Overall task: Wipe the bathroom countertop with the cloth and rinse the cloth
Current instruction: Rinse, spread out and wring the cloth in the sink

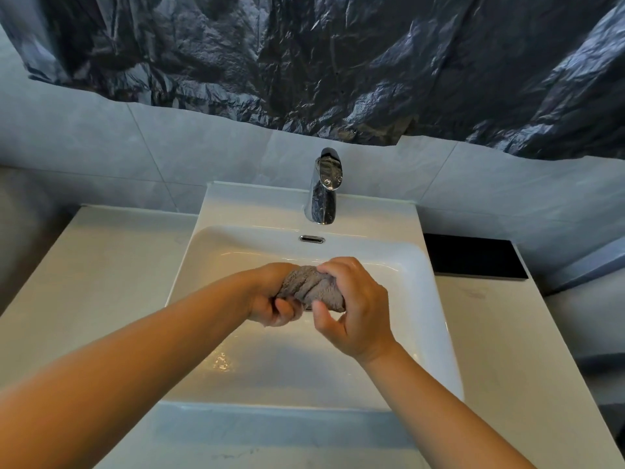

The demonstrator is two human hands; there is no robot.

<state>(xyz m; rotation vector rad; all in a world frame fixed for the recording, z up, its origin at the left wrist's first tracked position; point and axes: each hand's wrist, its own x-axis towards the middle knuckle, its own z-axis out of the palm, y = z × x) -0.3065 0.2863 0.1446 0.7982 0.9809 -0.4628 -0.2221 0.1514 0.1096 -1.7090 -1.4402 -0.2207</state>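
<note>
Head view: left hand (270, 297) and right hand (356, 309) clench the cloth (313, 287) bunched between their fingers (285, 308).

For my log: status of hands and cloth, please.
Left hand and right hand both grip the grey cloth, bunched over the sink. No stream visible from the faucet. Nothing in the way.

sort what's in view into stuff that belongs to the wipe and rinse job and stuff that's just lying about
Belongs to the job:
- grey cloth, in the grip of the left hand and the right hand
- basin
- tap
- countertop

Just there:
- dark plastic sheet on the wall
- black rectangle right of the basin
- wall tiles
</note>
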